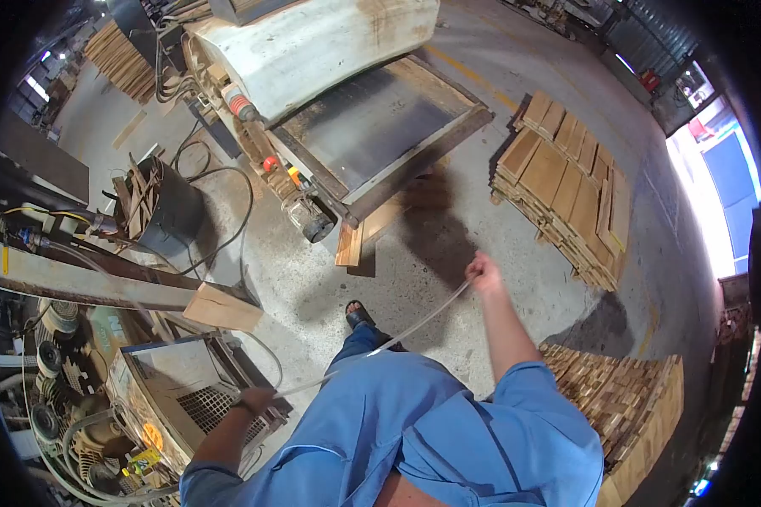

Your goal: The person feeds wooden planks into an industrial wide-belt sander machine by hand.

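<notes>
A clear flexible hose [423,319] stretches across the front of my body between my two hands. My right hand [484,272], held out over the concrete floor, pinches the hose near its end. My left hand [258,399] is low at my left side, in shadow, with its fingers closed round the other part of the hose. Just beside that hand stands an open metal cabinet [173,367] with a grille. More pale hose [76,439] loops down at the lower left.
Ahead is a machine with a flat metal bed [380,118], a red button [270,164] and boards under it. Stacked planks [562,182] stand at right, a crate of wood blocks [609,389] nearer. A scrap bin [177,211], trailing cables and a beam [84,275] occupy the left.
</notes>
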Demonstrator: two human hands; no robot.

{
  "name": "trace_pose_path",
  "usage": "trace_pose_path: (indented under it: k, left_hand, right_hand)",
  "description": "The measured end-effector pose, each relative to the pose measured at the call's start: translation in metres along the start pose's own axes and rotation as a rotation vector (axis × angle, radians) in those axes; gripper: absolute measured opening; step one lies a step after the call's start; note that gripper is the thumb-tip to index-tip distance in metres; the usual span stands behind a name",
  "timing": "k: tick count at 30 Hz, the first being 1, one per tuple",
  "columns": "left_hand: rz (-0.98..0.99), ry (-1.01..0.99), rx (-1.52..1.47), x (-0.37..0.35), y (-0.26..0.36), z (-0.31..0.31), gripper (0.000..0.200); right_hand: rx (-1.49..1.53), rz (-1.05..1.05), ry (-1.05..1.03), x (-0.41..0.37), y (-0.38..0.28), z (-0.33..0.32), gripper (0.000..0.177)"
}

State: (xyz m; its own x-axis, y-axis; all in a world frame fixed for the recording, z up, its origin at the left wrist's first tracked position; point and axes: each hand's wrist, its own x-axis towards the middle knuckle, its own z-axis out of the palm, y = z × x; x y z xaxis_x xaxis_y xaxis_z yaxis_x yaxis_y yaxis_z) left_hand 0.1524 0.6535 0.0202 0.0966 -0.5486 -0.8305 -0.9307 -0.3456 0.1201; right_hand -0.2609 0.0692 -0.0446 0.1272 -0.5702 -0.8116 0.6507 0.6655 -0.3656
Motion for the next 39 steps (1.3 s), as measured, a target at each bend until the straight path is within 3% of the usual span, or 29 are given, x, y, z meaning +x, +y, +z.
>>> trace_pose_path:
  k: [1, 2, 5, 8, 9, 11, 14, 15, 17, 19, 20, 22, 23, 24, 26, 28, 29, 30, 31, 33, 34, 35, 36, 37, 38, 39]
  left_hand:
    - [-0.074, -0.058, 0.050, -0.014, -0.036, 0.046, 0.026]
    - [-0.147, -0.117, 0.098, -0.018, -0.063, 0.076, 0.027]
    - [-0.314, -0.337, 0.219, -0.018, -0.078, 0.087, 0.034]
    - [-0.191, -0.244, -0.187, 0.022, -0.087, 0.093, 0.056]
    - [-0.011, -0.153, -0.172, 0.092, -0.115, 0.135, 0.089]
    - [0.078, 0.157, -0.612, 0.052, 0.013, -0.004, 0.117]
    - [0.492, 0.527, -0.960, 0.057, 0.144, -0.124, 0.111]
    - [0.641, 0.640, -0.956, 0.057, 0.179, -0.149, 0.098]
    - [0.760, 0.658, -0.943, 0.090, 0.226, -0.166, 0.076]
    - [0.610, 0.662, -0.715, 0.055, 0.239, -0.184, 0.059]
    - [0.534, 0.658, -0.598, 0.040, 0.237, -0.190, 0.051]
    - [0.607, 0.674, -0.480, 0.050, 0.204, -0.154, 0.038]
    - [0.641, 0.678, -0.420, 0.065, 0.183, -0.123, 0.032]
    - [0.490, 0.249, -0.887, 0.108, 0.154, -0.072, 0.027]
    - [0.605, 0.209, -0.814, 0.155, 0.096, 0.015, 0.025]
    - [0.738, 0.491, -0.313, 0.121, 0.050, 0.030, 0.027]
    - [0.646, 0.419, -0.391, 0.090, 0.043, 0.020, 0.029]
    - [0.498, 0.256, -0.292, 0.075, 0.033, 0.007, 0.028]
    - [0.409, 0.222, -0.165, 0.014, 0.030, -0.035, 0.036]
    - [0.437, 0.379, -0.124, 0.000, -0.026, -0.033, 0.050]
    - [0.501, 0.520, -0.241, -0.012, -0.062, -0.049, 0.058]
    - [0.495, 0.804, -0.236, -0.053, -0.087, -0.088, 0.053]
    - [0.345, 0.849, -0.013, -0.105, -0.114, -0.141, 0.048]
    - [0.160, 1.083, -0.413, -0.179, -0.115, -0.198, 0.044]
    - [0.211, 1.526, 0.025, -0.219, -0.144, -0.238, 0.043]
    - [0.039, 1.467, -0.572, -0.248, -0.173, -0.266, 0.046]
  right_hand:
    - [-0.026, -0.047, -0.012, 0.005, -0.027, -0.004, 0.026]
    - [0.000, 0.131, -0.031, 0.004, -0.050, -0.008, 0.020]
    - [-0.143, -0.031, -0.051, -0.003, -0.058, -0.002, 0.012]
    - [-0.160, -0.087, -0.223, -0.030, -0.031, 0.035, 0.009]
    - [-0.201, -0.090, -0.305, -0.056, -0.010, 0.052, 0.009]
    - [-0.279, -0.074, -0.457, -0.105, 0.042, 0.088, 0.010]
    - [-0.323, -0.050, -0.627, -0.190, 0.141, 0.110, 0.013]
    - [-0.285, -0.044, -0.675, -0.221, 0.171, 0.112, 0.013]
    - [-0.287, -0.028, -0.778, -0.246, 0.193, 0.118, 0.012]
    - [-0.367, -0.016, -0.881, -0.246, 0.183, 0.128, 0.011]
    - [-0.339, 0.097, -0.937, -0.241, 0.165, 0.133, 0.007]
    - [-0.256, 0.150, -0.865, -0.227, 0.127, 0.147, 0.010]
    - [-0.278, 0.045, -0.766, -0.221, 0.111, 0.153, 0.014]
    - [-0.296, -0.054, -0.671, -0.216, 0.099, 0.157, 0.019]
    - [-0.233, -0.037, -0.820, -0.192, 0.079, 0.155, 0.026]
    - [-0.230, -0.032, -0.689, -0.197, 0.096, 0.153, 0.034]
    - [-0.261, -0.009, -0.648, -0.198, 0.113, 0.150, 0.034]
    - [-0.331, -0.026, -0.600, -0.188, 0.131, 0.145, 0.033]
    - [-0.345, -0.039, -0.545, -0.192, 0.153, 0.143, 0.033]
    - [-0.345, -0.037, -0.561, -0.193, 0.195, 0.146, 0.033]
    - [-0.348, -0.036, -0.566, -0.196, 0.211, 0.147, 0.033]
    - [-0.342, -0.041, -0.558, -0.197, 0.226, 0.145, 0.033]
    - [-0.327, -0.035, -0.576, -0.195, 0.239, 0.146, 0.029]
    - [-0.363, -0.037, -0.588, -0.189, 0.251, 0.148, 0.027]
    - [-0.388, -0.052, -0.538, -0.202, 0.262, 0.159, 0.024]
    - [-0.369, 0.012, -0.547, -0.208, 0.269, 0.164, 0.022]
